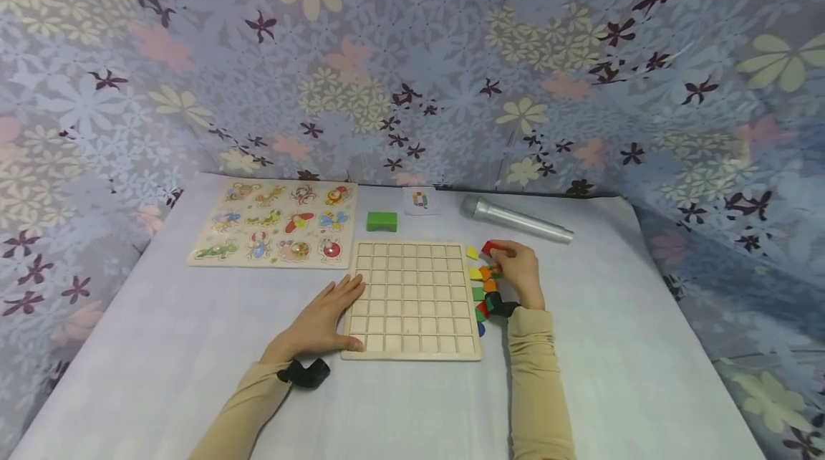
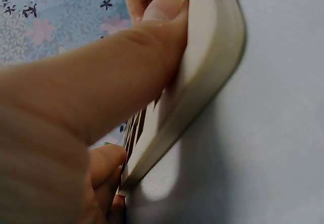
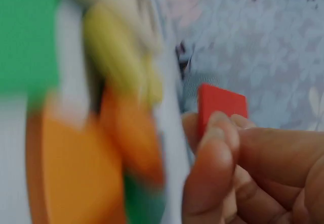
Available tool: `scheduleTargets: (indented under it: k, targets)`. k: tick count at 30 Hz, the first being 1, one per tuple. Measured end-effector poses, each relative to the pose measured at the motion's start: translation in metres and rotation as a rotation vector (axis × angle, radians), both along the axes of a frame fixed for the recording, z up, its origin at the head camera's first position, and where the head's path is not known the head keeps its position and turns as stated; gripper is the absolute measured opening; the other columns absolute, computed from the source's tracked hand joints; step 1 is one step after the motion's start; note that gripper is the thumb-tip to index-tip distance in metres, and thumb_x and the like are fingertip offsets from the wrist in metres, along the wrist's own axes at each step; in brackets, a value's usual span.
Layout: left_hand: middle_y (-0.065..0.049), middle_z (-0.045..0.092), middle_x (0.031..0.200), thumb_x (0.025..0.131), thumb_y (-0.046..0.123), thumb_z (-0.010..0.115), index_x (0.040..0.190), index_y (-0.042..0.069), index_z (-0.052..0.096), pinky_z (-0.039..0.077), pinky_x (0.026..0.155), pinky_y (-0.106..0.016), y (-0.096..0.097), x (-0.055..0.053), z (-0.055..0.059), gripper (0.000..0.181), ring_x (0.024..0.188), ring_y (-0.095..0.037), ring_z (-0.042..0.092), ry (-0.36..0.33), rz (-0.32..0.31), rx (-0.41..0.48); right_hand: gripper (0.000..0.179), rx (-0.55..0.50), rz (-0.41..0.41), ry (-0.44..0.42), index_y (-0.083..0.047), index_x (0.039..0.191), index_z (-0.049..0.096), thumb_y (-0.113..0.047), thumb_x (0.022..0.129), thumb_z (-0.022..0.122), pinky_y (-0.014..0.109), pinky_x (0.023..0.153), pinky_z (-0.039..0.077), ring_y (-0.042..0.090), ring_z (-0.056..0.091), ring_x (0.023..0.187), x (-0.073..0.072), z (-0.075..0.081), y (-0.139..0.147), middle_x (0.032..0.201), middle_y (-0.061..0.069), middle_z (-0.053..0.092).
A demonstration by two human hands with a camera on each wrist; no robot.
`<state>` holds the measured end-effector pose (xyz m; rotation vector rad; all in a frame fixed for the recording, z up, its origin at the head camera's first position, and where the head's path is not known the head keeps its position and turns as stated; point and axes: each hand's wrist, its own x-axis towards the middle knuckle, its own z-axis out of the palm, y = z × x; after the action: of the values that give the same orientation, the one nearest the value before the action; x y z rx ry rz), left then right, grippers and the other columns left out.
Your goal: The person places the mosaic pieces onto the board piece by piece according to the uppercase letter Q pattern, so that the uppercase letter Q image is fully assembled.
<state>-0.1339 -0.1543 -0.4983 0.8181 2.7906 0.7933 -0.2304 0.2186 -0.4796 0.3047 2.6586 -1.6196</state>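
Observation:
A wooden grid board (image 1: 412, 357) with rows of square cells lies on the table in the head view. My left hand (image 1: 325, 317) rests on its left side, fingers spread near the edge and thumb at the front left corner. In the left wrist view that thumb (image 2: 147, 47) presses on the board's rim. My right hand (image 1: 520, 272) pinches a red square block (image 3: 225, 105) between thumb and fingers, beyond the board's right edge. Under and beside this hand lie small coloured blocks, among them a yellow one (image 1: 473, 252), an orange one (image 1: 490, 286) and a green one (image 1: 478, 294).
A wooden puzzle board (image 1: 241, 255) with insect pictures lies at the back left. Behind the grid board are a green block (image 1: 382, 221) and a small card (image 1: 420, 200) with a coloured pattern. A silver microphone (image 1: 522, 221) lies at the back right, near the patterned cloth (image 1: 412, 87).

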Motion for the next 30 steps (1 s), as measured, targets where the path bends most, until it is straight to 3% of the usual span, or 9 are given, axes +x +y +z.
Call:
scheduleTargets:
  k: [5, 10, 17, 21, 25, 30]
  targets:
    - [-0.015, 0.026, 0.160, 0.071, 0.050, 0.079, 0.149, -0.001, 0.032, 0.015, 0.123, -0.051, -0.001, 0.000, 0.000, 0.104, 0.149, -0.034, 0.021, -0.016, 0.001, 0.007, 0.031, -0.147, 0.108, -0.045, 0.003, 0.123, 0.062, -0.009, 0.095, 0.059, 0.017, 0.053, 0.051, 0.006, 0.061, 0.056, 0.000, 0.010, -0.031, 0.089, 0.018, 0.072]
    - [-0.015, 0.026, 0.160, 0.069, 0.049, 0.080, 0.149, -0.001, 0.032, 0.015, 0.122, -0.051, -0.002, -0.001, 0.000, 0.106, 0.149, -0.035, 0.021, -0.018, -0.003, 0.011, 0.026, -0.185, 0.190, -0.052, 0.002, 0.117, 0.064, -0.008, 0.093, 0.062, 0.019, 0.052, 0.052, 0.009, 0.061, 0.055, 0.001, 0.010, -0.074, 0.091, 0.022, 0.072]
    - [-0.015, 0.024, 0.160, 0.070, 0.049, 0.080, 0.149, -0.002, 0.031, 0.014, 0.123, -0.050, 0.001, -0.002, -0.002, 0.106, 0.149, -0.034, 0.019, -0.029, -0.013, 0.017, 0.018, -0.031, 0.211, 0.000, -0.005, 0.104, 0.071, -0.013, 0.089, 0.069, 0.021, 0.056, 0.051, 0.012, 0.063, 0.060, 0.003, -0.001, -0.110, 0.086, 0.013, 0.073]
    - [-0.015, 0.025, 0.160, 0.070, 0.050, 0.080, 0.149, -0.002, 0.031, 0.015, 0.123, -0.052, 0.002, -0.003, -0.004, 0.107, 0.149, -0.035, 0.020, -0.029, -0.013, 0.009, 0.015, 0.110, 0.204, 0.066, -0.007, 0.099, 0.074, -0.015, 0.087, 0.071, 0.026, 0.067, 0.051, 0.019, 0.066, 0.077, 0.005, -0.004, -0.115, 0.091, 0.012, 0.073]
    - [-0.015, 0.025, 0.160, 0.070, 0.049, 0.081, 0.150, -0.001, 0.031, 0.015, 0.123, -0.051, 0.002, -0.003, -0.003, 0.107, 0.149, -0.034, 0.020, -0.034, -0.007, -0.001, 0.015, 0.215, 0.242, 0.080, -0.010, 0.100, 0.075, -0.018, 0.088, 0.070, 0.034, 0.077, 0.054, 0.024, 0.067, 0.088, 0.007, -0.007, -0.117, 0.097, 0.009, 0.074]
    - [-0.015, 0.026, 0.160, 0.070, 0.048, 0.081, 0.149, -0.002, 0.032, 0.016, 0.122, -0.051, -0.001, -0.002, 0.001, 0.106, 0.149, -0.035, 0.021, -0.026, -0.003, 0.011, 0.020, 0.197, 0.305, 0.097, -0.011, 0.108, 0.073, -0.018, 0.090, 0.067, 0.031, 0.072, 0.052, 0.022, 0.066, 0.087, 0.007, -0.004, -0.116, 0.097, 0.009, 0.072]
